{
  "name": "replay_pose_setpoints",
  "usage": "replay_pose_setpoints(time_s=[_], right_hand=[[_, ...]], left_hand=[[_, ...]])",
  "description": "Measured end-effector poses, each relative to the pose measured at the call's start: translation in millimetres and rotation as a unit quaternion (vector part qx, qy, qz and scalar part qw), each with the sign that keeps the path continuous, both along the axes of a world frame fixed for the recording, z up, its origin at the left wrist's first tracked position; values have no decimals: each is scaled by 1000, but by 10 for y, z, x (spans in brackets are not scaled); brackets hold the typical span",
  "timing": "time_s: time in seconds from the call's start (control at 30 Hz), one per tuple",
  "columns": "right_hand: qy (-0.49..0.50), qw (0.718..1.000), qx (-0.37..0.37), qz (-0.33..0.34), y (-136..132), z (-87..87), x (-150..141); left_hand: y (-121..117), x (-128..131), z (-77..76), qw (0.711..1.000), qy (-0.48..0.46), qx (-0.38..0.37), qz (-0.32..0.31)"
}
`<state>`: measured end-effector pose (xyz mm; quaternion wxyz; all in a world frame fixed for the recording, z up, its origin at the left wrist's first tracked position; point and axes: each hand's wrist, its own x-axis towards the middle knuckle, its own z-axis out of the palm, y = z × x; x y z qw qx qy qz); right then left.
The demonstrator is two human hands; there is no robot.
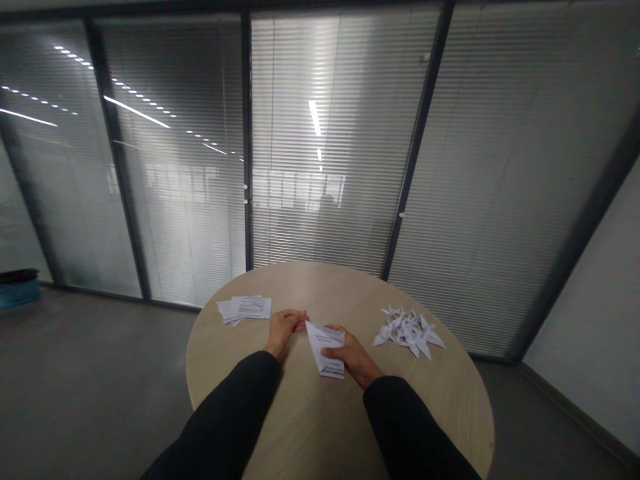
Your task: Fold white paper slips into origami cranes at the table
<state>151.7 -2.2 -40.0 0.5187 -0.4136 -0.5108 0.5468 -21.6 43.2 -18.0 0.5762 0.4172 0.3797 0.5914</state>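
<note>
1. Blue on its side and dark at the rim, a bin (19,288) sits on the grey floor (100,380) at the far left, near slatted blinds (325,220) set between dark frames.
2. Pale wood makes up the round desk (310,427); towards its left edge lie a few overlapping printed sheets (250,307).
3. Just right of those, the left hand (286,328) has its fingers drawn close together, fingertips beside the top left corner of the folded paper; whether they pinch it, I cannot tell.
4. The folded paper (327,350), white with dark print, is above the middle of the desk, its slanted edge facing left.
5. The right hand (349,350) is closed on its right side, thumb across the front, other fingers mostly hidden behind.
6. Further right, well apart from the hand, pointed white paper shapes (410,330) lie heaped on the desk.
</note>
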Motion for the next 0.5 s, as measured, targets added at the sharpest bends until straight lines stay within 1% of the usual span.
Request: replay_pose_setpoints(time_s=[0.13, 0.2, 0.37, 0.5], right_hand=[[-4, 1000, -2, -6, 13, -18, 2], [-4, 1000, -2, -8, 18, -22, 1], [-3, 1000, 5, -18, 29, -29, -1], [-13, 1000, 11, -21, 39, -39, -1]], left_hand=[[62, -31, -36, 1000, -1, -8, 22], [72, -17, -59, 1000, 3, -8, 6], [26, 39, -74, 996, 52, -24, -69], [-31, 50, -38, 992, 96, -27, -83]])
